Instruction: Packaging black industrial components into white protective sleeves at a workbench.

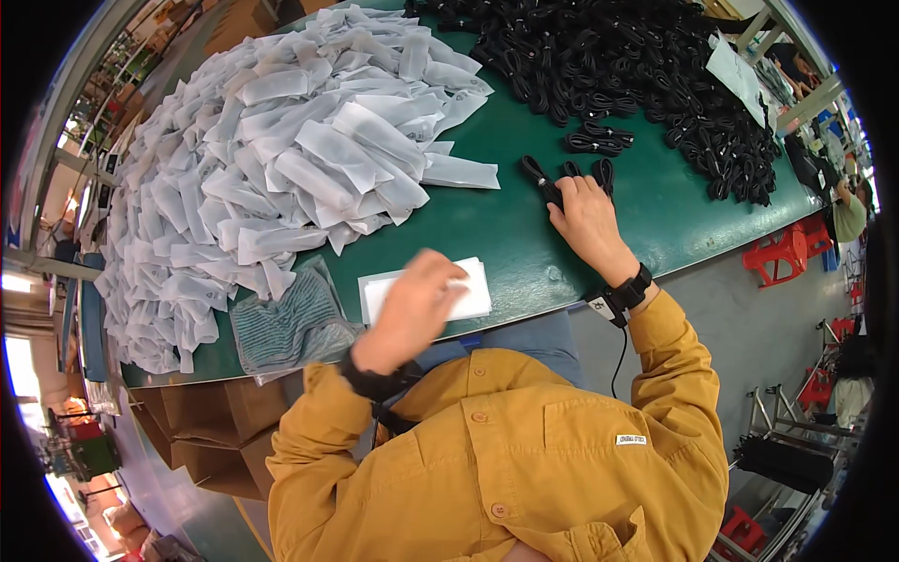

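My right hand (588, 223) reaches over a few bundled black cables (534, 170) on the green table, its fingers closed on them; the part under the fingers is hidden. Smeared by motion, my left hand (417, 309) is bent above a stack of flat white pouches (476, 288) near the table's front edge. Whether its fingers pinch a pouch cannot be made out. Just beyond my right hand lies another black cable bundle (599, 139).
A large heap of filled whitish pouches (309, 140) covers the left of the green table (468, 221). Many black cable bundles (609, 66) pile up at the far right. A striped grey-green cloth in clear plastic (286, 323) lies at front left. Cardboard boxes (220, 421) stand below; a red stool (777, 258) is at right.
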Demonstrator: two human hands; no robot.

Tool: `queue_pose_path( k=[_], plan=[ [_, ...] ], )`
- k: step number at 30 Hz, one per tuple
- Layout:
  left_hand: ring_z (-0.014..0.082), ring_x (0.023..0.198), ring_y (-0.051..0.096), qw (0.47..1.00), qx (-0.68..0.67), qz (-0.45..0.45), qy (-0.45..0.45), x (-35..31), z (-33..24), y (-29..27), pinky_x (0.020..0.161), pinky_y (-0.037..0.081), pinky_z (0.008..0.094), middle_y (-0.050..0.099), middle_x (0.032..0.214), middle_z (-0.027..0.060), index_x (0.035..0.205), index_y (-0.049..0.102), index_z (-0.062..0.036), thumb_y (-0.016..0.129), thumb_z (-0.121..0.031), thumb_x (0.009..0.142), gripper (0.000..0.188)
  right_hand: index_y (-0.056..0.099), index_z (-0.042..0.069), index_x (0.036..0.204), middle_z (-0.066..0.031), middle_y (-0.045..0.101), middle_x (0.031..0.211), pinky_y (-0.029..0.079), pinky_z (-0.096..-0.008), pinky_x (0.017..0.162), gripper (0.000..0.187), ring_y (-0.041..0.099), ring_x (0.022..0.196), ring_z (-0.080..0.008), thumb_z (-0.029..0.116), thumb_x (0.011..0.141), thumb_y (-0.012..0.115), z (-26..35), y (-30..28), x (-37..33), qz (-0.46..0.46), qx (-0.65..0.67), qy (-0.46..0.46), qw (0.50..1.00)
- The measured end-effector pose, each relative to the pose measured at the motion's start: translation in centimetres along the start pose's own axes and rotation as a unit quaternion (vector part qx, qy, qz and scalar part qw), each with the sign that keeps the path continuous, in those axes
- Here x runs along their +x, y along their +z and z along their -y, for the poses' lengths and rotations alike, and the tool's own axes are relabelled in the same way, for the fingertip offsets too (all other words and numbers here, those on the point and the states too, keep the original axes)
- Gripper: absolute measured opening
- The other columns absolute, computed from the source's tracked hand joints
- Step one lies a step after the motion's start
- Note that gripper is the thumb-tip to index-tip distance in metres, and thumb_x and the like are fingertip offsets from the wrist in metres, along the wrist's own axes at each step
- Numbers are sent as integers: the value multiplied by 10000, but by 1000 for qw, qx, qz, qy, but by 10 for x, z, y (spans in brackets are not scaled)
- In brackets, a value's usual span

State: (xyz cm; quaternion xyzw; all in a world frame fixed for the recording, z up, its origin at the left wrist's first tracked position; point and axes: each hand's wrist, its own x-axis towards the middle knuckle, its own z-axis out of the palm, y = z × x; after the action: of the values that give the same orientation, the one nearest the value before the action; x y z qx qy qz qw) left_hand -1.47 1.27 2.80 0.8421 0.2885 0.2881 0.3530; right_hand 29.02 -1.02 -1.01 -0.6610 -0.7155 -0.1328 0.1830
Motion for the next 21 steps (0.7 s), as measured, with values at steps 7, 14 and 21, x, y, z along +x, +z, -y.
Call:
queue_pose_path(
  k=[7, 14, 21],
  plan=[
    [284, 766, 606, 992, 118, -9, 47, -10, 21, 45, 672, 500, 355, 569, 847, 123, 908, 631, -9, 677, -41, 856, 77, 587, -4, 1077, -41, 586, 764, 469, -278, 576, 207, 565, 626, -127, 99, 903, 628, 31, -35, -21, 99, 361, 206, 904],
    [232, 721, 600, 996, 3, -30, -78, -12, 27, 48, 675, 491, 304, 606, 830, 104, 901, 620, 9, 670, -16, 859, 70, 598, -6, 1055, -13, 562, 738, 446, -244, 581, 166, 532, 632, -64, 102, 928, 596, 56, -62, -53, 170, 493, 203, 829],
    [189, 732, 596, 977, -143, -73, -142, -15, 23, 42, 697, 494, 277, 639, 879, 90, 916, 605, 16, 647, 21, 867, 65, 616, 4, 1049, -46, 584, 735, 450, -276, 577, 166, 552, 628, -120, 100, 914, 602, 56, -63, -63, 161, 410, 87, 894]
  ],
)
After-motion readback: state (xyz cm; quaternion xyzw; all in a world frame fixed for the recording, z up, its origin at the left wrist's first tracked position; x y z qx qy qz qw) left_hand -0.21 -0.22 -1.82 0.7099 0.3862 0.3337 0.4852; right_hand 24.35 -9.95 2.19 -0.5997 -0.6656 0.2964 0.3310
